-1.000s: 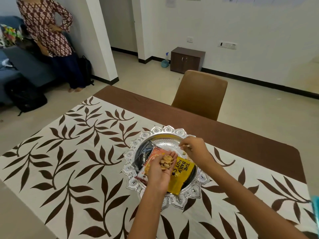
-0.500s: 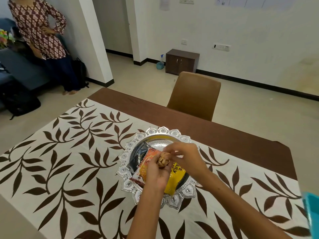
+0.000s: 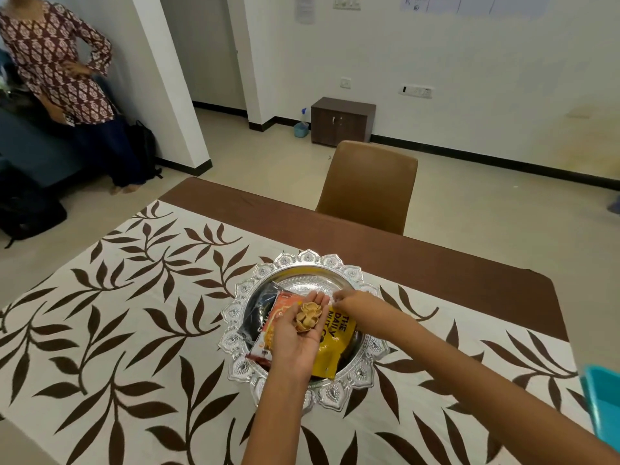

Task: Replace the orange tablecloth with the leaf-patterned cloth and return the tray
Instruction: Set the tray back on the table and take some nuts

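The leaf-patterned cloth [image 3: 127,317], white with brown leaves and a brown border, covers the table. A round silver tray [image 3: 335,266] with a scalloped rim sits on it, holding a yellow snack packet [image 3: 339,344], an orange packet [image 3: 281,310] and a dark packet [image 3: 258,313]. My left hand [image 3: 302,333] is palm up over the tray, cupping several small golden shell-shaped pieces [image 3: 307,317]. My right hand [image 3: 352,302] hovers just right of it over the tray, fingers pinched; whether it holds anything is hidden. No orange tablecloth is in view.
A brown chair [image 3: 369,186] stands at the table's far side. A person in a patterned top [image 3: 57,68] stands at the far left beside a pillar. A small brown cabinet [image 3: 342,120] is by the wall. A teal object [image 3: 604,397] shows at the right edge.
My right hand, which met my left palm half a second ago, has drawn back to the right. My left palm lies flat and exposed with the golden pieces on it.
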A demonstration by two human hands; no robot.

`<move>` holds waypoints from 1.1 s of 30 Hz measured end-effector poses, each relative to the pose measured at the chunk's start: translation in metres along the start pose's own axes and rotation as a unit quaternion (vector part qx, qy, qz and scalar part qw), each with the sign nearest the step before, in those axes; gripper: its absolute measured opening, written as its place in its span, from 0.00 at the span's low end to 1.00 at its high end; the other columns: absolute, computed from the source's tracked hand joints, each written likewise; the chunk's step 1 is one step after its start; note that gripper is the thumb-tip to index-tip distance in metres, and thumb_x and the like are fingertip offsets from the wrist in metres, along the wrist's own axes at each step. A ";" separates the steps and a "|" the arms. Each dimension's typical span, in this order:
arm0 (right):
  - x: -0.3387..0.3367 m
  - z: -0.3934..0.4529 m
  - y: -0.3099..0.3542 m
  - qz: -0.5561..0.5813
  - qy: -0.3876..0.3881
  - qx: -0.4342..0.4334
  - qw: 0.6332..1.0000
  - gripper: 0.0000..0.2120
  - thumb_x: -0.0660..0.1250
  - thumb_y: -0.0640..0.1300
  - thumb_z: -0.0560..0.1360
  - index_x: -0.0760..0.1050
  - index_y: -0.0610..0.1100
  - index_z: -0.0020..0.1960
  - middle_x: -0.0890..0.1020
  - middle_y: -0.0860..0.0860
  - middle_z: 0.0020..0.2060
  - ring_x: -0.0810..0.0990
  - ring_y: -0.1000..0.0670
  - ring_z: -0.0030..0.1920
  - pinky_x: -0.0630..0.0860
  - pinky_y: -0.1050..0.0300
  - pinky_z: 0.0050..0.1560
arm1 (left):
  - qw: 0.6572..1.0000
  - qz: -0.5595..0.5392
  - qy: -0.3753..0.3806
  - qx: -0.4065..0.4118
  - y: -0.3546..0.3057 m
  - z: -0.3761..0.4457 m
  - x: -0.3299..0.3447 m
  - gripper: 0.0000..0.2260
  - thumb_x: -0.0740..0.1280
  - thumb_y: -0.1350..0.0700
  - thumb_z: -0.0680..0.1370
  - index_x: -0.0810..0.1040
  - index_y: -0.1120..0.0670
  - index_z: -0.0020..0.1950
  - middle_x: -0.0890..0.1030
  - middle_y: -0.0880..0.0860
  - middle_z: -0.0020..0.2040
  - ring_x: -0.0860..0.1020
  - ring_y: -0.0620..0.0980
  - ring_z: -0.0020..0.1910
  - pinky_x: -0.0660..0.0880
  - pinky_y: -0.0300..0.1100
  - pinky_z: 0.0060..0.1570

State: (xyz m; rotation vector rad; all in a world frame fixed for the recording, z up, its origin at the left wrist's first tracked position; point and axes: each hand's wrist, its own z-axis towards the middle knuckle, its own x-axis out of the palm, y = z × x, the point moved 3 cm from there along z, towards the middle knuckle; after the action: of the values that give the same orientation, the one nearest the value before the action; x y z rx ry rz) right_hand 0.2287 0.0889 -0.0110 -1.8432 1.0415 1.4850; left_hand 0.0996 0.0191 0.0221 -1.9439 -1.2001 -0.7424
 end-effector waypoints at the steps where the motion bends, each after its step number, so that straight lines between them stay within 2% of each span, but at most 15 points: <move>1: 0.001 0.001 0.001 -0.014 -0.001 0.008 1.000 0.16 0.66 0.33 0.72 0.75 0.39 0.60 0.73 0.44 0.60 0.78 0.44 0.54 0.77 0.52 0.52 | 1.000 0.001 0.001 0.000 0.000 0.000 0.000 0.12 0.57 0.63 0.81 0.75 0.70 0.53 0.82 0.67 0.47 0.78 0.62 0.54 0.79 0.52 0.46; 5: -0.005 -0.001 0.001 -0.048 -0.012 0.027 0.998 0.12 0.64 0.32 0.73 0.77 0.37 0.56 0.74 0.43 0.56 0.77 0.43 0.52 0.75 0.52 0.47 | 1.000 0.016 0.002 0.003 0.000 -0.001 -0.003 0.12 0.56 0.62 0.81 0.75 0.70 0.53 0.82 0.66 0.46 0.78 0.62 0.54 0.78 0.53 0.47; 10: -0.018 0.002 0.003 -0.051 -0.008 0.044 0.998 0.08 0.62 0.32 0.74 0.76 0.38 0.51 0.77 0.43 0.50 0.78 0.42 0.49 0.69 0.54 0.40 | 1.000 0.013 -0.005 -0.007 0.004 -0.002 -0.007 0.14 0.56 0.61 0.82 0.74 0.71 0.55 0.79 0.67 0.53 0.77 0.62 0.57 0.78 0.54 0.47; 14: -0.025 0.005 0.001 -0.015 -0.020 0.059 0.998 0.05 0.65 0.40 0.73 0.77 0.41 0.48 0.80 0.45 0.46 0.79 0.44 0.47 0.71 0.55 0.40 | 1.000 0.014 -0.003 -0.013 0.005 -0.001 -0.011 0.15 0.56 0.59 0.82 0.74 0.71 0.56 0.81 0.67 0.49 0.78 0.62 0.56 0.78 0.53 0.46; 18: -0.029 0.004 -0.002 0.049 -0.049 0.065 0.995 0.09 0.68 0.44 0.72 0.78 0.43 0.52 0.81 0.47 0.47 0.78 0.47 0.49 0.73 0.56 0.45 | 1.000 0.003 -0.004 -0.025 0.006 -0.001 -0.013 0.16 0.56 0.59 0.82 0.72 0.71 0.60 0.78 0.68 0.56 0.77 0.62 0.58 0.78 0.53 0.47; 22: -0.029 0.002 -0.004 0.115 -0.051 0.075 0.989 0.07 0.69 0.40 0.70 0.82 0.42 0.47 0.84 0.48 0.44 0.80 0.49 0.47 0.78 0.54 0.48 | 1.000 0.019 -0.010 -0.019 0.006 -0.001 -0.015 0.15 0.56 0.59 0.82 0.72 0.71 0.60 0.77 0.68 0.58 0.76 0.62 0.58 0.78 0.53 0.47; 24: -0.041 -0.005 -0.004 0.181 -0.102 0.078 0.975 0.06 0.70 0.37 0.69 0.83 0.41 0.45 0.84 0.48 0.41 0.81 0.52 0.41 0.77 0.59 0.47 | 1.000 0.021 -0.018 -0.015 0.006 -0.002 -0.015 0.15 0.56 0.60 0.82 0.72 0.71 0.59 0.77 0.68 0.58 0.77 0.61 0.58 0.78 0.53 0.47; 26: -0.061 -0.015 0.000 0.286 -0.165 0.064 0.942 0.04 0.73 0.37 0.68 0.84 0.41 0.43 0.85 0.48 0.38 0.80 0.56 0.35 0.76 0.66 0.42 | 0.999 0.026 -0.031 -0.012 0.008 -0.002 -0.014 0.14 0.57 0.60 0.81 0.73 0.71 0.58 0.77 0.68 0.57 0.77 0.61 0.57 0.78 0.52 0.47; 28: -0.080 -0.026 0.014 0.349 -0.179 0.015 0.920 0.04 0.75 0.38 0.67 0.84 0.42 0.42 0.85 0.48 0.38 0.81 0.56 0.35 0.77 0.68 0.41 | 0.999 0.033 -0.037 -0.010 0.011 -0.005 -0.010 0.14 0.56 0.61 0.81 0.74 0.70 0.55 0.78 0.67 0.55 0.77 0.61 0.57 0.78 0.51 0.46; 31: -0.088 -0.032 0.040 0.354 -0.143 -0.051 0.923 0.04 0.76 0.39 0.67 0.83 0.41 0.42 0.84 0.48 0.38 0.82 0.53 0.38 0.78 0.65 0.42 | 0.999 0.023 -0.045 0.000 0.013 -0.007 -0.006 0.09 0.57 0.63 0.81 0.75 0.66 0.47 0.81 0.63 0.43 0.79 0.57 0.46 0.78 0.51 0.41; 33: -0.083 -0.029 0.047 0.329 -0.137 -0.051 0.933 0.05 0.75 0.40 0.68 0.84 0.41 0.43 0.84 0.48 0.38 0.81 0.53 0.38 0.77 0.64 0.41 | 0.999 0.012 -0.043 -0.002 0.014 -0.007 -0.004 0.10 0.57 0.63 0.81 0.75 0.65 0.45 0.82 0.61 0.36 0.80 0.56 0.40 0.80 0.50 0.37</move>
State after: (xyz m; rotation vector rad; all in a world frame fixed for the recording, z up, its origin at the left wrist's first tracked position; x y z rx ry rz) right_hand 0.1978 0.0580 0.0789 -1.3382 1.5477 2.1361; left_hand 0.1103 0.0074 0.0191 -2.0080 -1.2258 -0.6549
